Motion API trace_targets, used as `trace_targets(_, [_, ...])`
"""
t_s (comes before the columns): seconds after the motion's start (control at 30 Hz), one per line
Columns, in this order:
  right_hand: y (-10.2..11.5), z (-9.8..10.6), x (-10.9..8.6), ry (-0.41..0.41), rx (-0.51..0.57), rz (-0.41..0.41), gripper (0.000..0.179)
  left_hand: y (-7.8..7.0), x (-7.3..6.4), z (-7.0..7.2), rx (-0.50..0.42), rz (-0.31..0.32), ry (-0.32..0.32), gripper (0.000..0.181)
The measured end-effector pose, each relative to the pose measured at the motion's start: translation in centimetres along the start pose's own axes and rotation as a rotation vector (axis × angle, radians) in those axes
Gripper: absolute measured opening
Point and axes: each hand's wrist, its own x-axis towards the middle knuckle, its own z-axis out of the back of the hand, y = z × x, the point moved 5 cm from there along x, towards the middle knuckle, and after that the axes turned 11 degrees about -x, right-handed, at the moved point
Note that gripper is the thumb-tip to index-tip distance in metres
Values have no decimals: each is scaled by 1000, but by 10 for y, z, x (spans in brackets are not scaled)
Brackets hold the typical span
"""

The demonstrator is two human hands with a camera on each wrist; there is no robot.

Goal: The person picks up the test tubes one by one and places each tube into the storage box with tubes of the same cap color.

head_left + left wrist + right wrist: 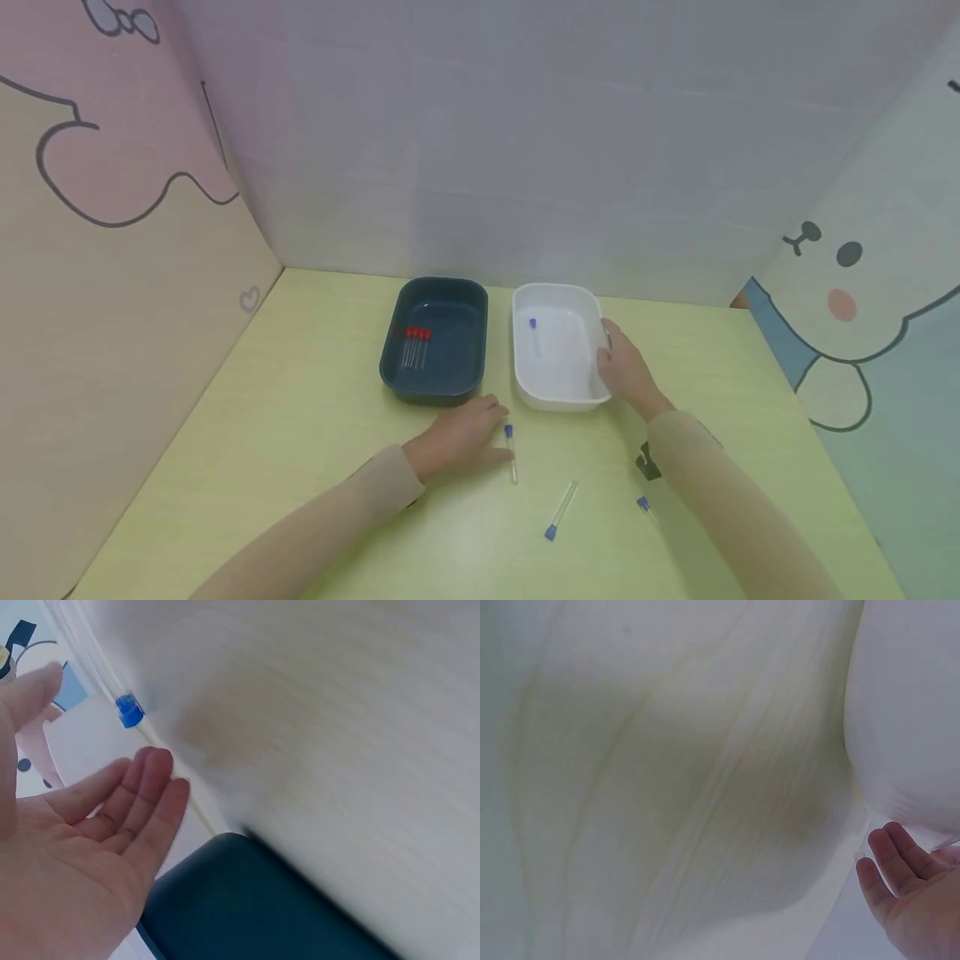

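Field log, from my station: left hand (461,433) low beside the blue-capped tube (513,467), thumb and fingers apart, nothing pinched that I can see. Tube lies on the table (300,400) at the hand's 3 o'clock, just off the fingertips and close by the thumb; whether the thumb touches, I cannot tell. Cap toward 12, glass end toward 6. Left wrist view agrees: cap beyond the gap between thumb and fingers.

Right hand (630,368) holds the white tray (557,405) at its 3 o'clock rim, thumb over the edge, fingers outside; how firmly, unclear. Another tube (534,333) inside, toward 10. Dark tray (431,396) at 11 from the left hand, red-capped tubes (417,337) in it.

My judgement on doing this step well: close thumb and index across the glass just below the cap, lightly, since a thin round tube may roll. Any lift straight up, clear of the white tray's near wall at 1 o'clock. Mind the second loose tube (562,508) at 5 and the third (649,512) at 4, near the right sleeve (727,500)
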Motion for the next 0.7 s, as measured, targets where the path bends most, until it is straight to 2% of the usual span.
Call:
trace_targets(0.07, [0,0,0,0,-4,1,63,0,-2,-4,30,15,9,70])
trace_targets(0.27, [-4,-2,-1,-1,-7,-4,63,-6,-5,-11,106,-4,16,84])
trace_targets(0.5, [-2,0,-2,-5,4,0,63,-15,-8,-17,137,-19,-11,87])
trace_targets(0.7, [0,0,-2,-1,13,13,64,-19,-7,-15,147,-25,-9,82])
